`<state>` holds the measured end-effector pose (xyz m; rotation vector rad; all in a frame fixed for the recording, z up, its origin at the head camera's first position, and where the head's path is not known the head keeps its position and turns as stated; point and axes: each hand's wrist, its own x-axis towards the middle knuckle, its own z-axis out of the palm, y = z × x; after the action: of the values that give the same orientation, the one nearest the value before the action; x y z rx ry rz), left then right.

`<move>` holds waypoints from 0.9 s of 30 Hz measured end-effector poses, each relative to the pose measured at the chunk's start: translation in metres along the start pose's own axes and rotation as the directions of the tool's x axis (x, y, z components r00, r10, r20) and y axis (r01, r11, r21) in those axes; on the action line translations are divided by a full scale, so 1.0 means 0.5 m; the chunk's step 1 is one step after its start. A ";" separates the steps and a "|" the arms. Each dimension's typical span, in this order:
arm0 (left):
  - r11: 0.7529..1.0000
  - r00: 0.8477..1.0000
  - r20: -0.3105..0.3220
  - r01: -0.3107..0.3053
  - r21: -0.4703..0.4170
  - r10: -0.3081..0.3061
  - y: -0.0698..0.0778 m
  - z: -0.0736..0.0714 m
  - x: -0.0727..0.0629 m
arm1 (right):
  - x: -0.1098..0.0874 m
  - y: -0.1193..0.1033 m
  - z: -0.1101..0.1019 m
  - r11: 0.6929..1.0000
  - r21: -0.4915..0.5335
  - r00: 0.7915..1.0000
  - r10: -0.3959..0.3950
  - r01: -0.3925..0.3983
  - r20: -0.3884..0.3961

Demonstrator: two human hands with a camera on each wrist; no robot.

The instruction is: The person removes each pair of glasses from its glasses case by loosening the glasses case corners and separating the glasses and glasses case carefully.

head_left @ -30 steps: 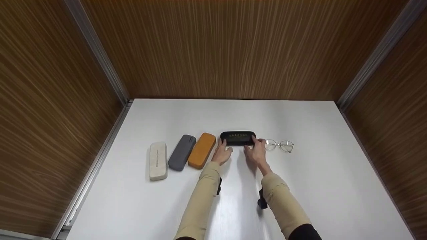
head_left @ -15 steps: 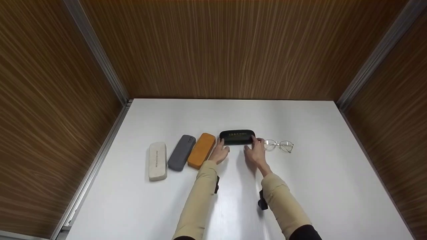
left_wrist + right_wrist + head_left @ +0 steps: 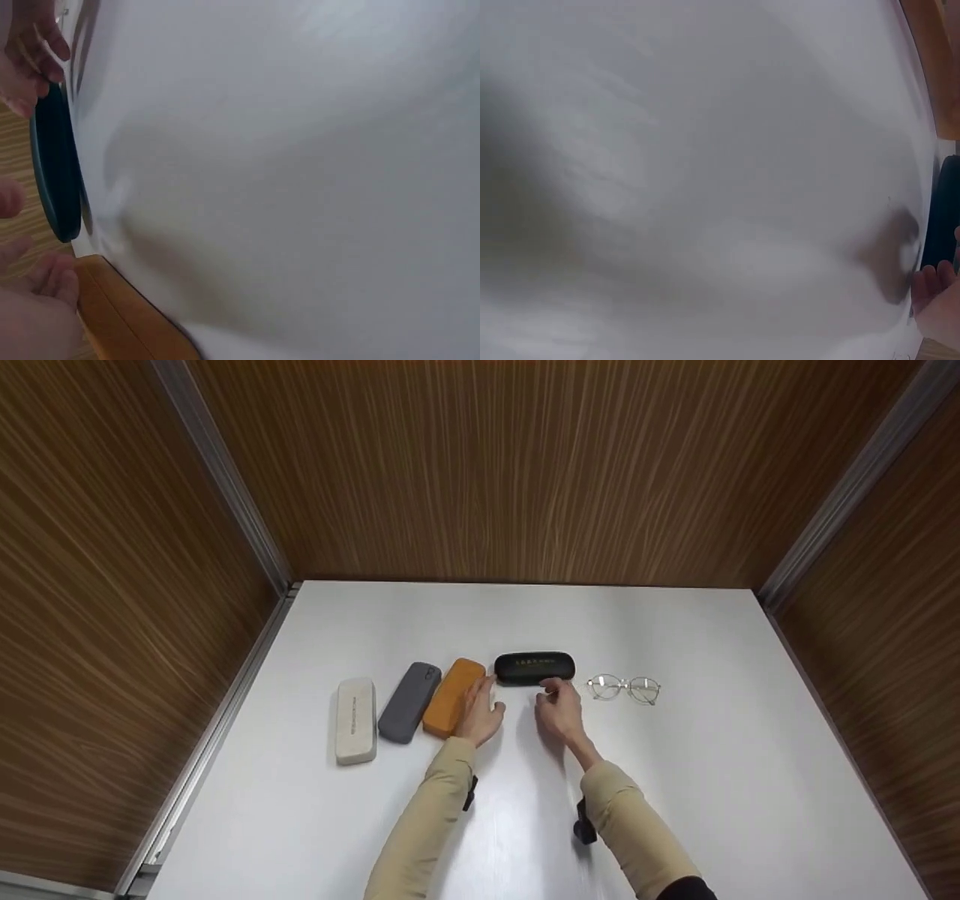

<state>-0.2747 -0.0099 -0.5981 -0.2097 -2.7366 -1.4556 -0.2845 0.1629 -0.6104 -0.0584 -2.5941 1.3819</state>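
Observation:
A black eyeglass case [image 3: 534, 668] with small gold lettering lies crosswise on the white table, closed. My right hand [image 3: 561, 712] is at its front right edge, fingers loosely bent; in the right wrist view the fingertips of that hand [image 3: 937, 300] are right beside the dark case [image 3: 941, 214]. To the left, an orange eyeglass case [image 3: 451, 697] lies slanted. My left hand [image 3: 480, 716] is over its right edge with fingers extended, and the left wrist view has the fingers of that hand [image 3: 37, 315] at the end of the orange case [image 3: 135, 322].
Left of the orange case lie a grey eyeglass case [image 3: 409, 703] and a cream one [image 3: 355, 721]. Thin-framed eyeglasses [image 3: 624, 685] rest unfolded to the right of the black case. Wood-grain panels [image 3: 517, 472] enclose the white table [image 3: 712, 780] at the back and sides.
The black case first shifted slightly away from me under both hands. Then my left hand left it and moved left to the orange case; my right hand drew slightly back and left.

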 end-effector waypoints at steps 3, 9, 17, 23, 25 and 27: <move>0.992 0.992 -0.103 -0.057 0.117 0.069 -0.012 -0.006 -0.013 | -0.006 -0.011 0.014 0.999 0.053 0.998 -0.008 0.005 0.059; 0.960 0.971 -0.223 -0.016 0.278 0.081 -0.039 -0.028 -0.025 | -0.014 -0.016 0.038 0.981 0.193 0.986 -0.011 -0.021 0.164; 0.936 0.964 -0.266 0.103 0.337 -0.010 -0.069 -0.048 -0.031 | -0.018 -0.020 0.043 0.968 0.227 0.925 0.017 -0.111 0.380; 0.928 0.965 -0.260 0.119 0.352 -0.025 -0.079 -0.050 -0.038 | -0.016 -0.018 0.049 0.942 0.287 0.901 0.034 -0.173 0.433; 0.928 0.961 -0.273 0.134 0.347 -0.037 -0.080 -0.050 -0.040 | -0.015 -0.019 0.048 0.936 0.302 0.893 0.029 -0.182 0.449; 0.930 0.954 -0.296 0.149 0.335 -0.047 -0.080 -0.051 -0.044 | -0.017 -0.019 0.047 0.936 0.301 0.885 0.024 -0.183 0.464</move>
<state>-0.2591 -0.0551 -0.6188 0.1418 -2.7329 -0.8935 -0.2804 0.1373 -0.6165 0.2058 -2.6829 2.0830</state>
